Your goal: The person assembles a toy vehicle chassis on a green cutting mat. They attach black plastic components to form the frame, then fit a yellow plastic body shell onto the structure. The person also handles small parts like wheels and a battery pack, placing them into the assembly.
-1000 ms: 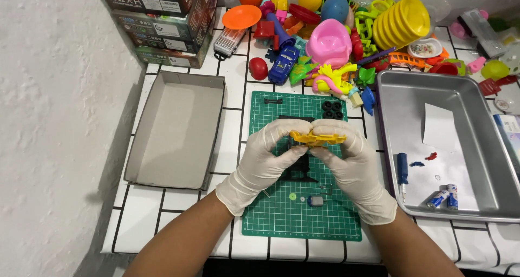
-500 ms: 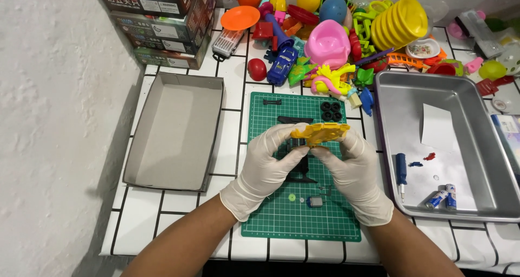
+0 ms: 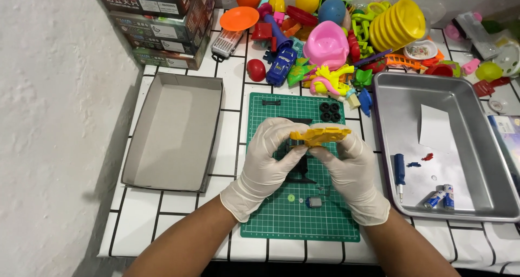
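1. Since earlier frame: yellow toy part (image 3: 319, 135) tilted flatter, kept mid-frame over green cutting mat (image 3: 271, 223).
2. Pinched by left hand (image 3: 268, 163) and right hand (image 3: 349, 171), both gloved, closed on it.
3. Counted: four black wheels (image 3: 330, 112) on mat; two batteries (image 3: 440, 197), one screwdriver (image 3: 399, 171) in metal tray (image 3: 487, 147), right.

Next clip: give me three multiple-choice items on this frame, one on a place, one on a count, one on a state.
1. Where is the screwdriver?
A. in the metal tray
B. on the green mat
C. in the grey box

2. How many batteries lie in the tray?
A. none
B. two
C. five

3. The yellow toy part is:
A. lying in the box
B. on the mat
C. held up

Key: 1 A, it lies by the tray's left wall; 2 B, a pair side by side; 3 C, left hand and right hand both grip it.
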